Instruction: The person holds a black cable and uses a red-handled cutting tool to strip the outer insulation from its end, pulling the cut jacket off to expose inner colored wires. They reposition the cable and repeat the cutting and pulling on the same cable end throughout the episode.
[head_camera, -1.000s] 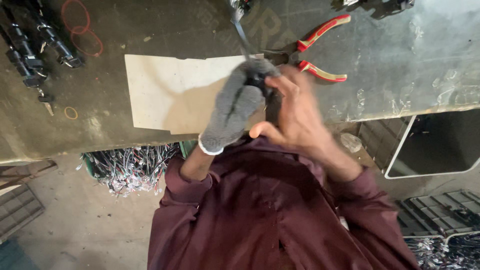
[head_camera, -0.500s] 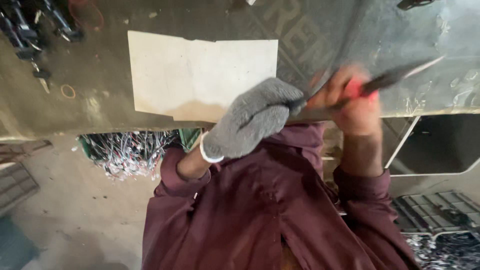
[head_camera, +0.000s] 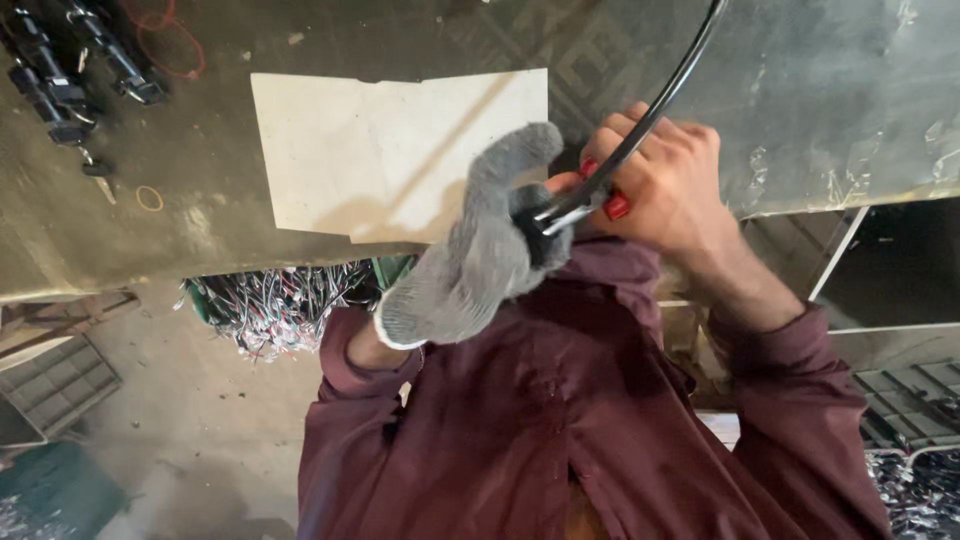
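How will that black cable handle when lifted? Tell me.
The black cable is likely springy, not floppy: it holds a smooth arc above the right hand, which grips red-handled pliers. Thin, so probably light. Its glossy jacket may slip; the gloved left hand grips its end.

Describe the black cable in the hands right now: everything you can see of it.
The black cable is a thin, smooth, glossy line, seemingly rubber- or plastic-sheathed. It curves down from the top edge of the view, across the bare right hand, into the grey knit-gloved left hand. Near the glove a short shiny, metal-looking stretch shows, blurred. The right hand also grips red-handled pliers against it. It hangs above the workbench, not resting on it.
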